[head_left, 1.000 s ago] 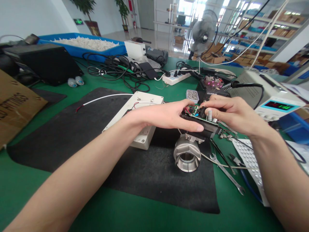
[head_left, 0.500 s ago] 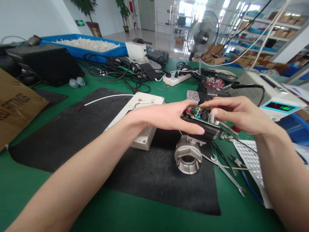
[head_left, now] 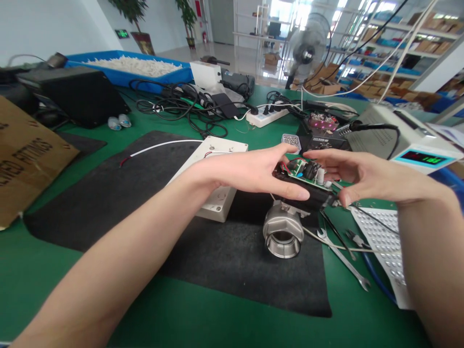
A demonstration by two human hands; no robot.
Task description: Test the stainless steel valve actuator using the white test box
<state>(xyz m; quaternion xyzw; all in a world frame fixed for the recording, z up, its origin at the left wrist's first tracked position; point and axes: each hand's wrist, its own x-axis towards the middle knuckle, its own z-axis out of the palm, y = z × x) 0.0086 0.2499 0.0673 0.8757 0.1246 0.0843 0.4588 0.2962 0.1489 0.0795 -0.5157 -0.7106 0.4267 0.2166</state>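
A black actuator housing (head_left: pixel 302 195) with a green circuit board (head_left: pixel 308 172) on top sits on a steel valve body (head_left: pixel 283 230) over the black mat. My left hand (head_left: pixel 261 171) grips the housing's left end, thumb along its near side and fingers behind. At the right end my right hand (head_left: pixel 366 175) curves round with thumb and fingers apart; the thumb is near the housing's corner, and whether it touches is hard to tell. Left of the valve lies a pale enclosure (head_left: pixel 221 208), partly under my left forearm.
Right of the mat (head_left: pixel 239 285) lie a wrench (head_left: pixel 344 261), cutters (head_left: pixel 355 238) and a perforated white sheet (head_left: pixel 380 241). Behind are a screw tub (head_left: pixel 291 141), a power strip (head_left: pixel 268 116), tangled cables and a bench instrument (head_left: pixel 395 135). A cardboard box (head_left: pixel 29 159) stands left.
My right hand has moved off the board's components and opened wider, its thumb now lower and further right by the housing's end. My left hand keeps its place. The view has shifted slightly.
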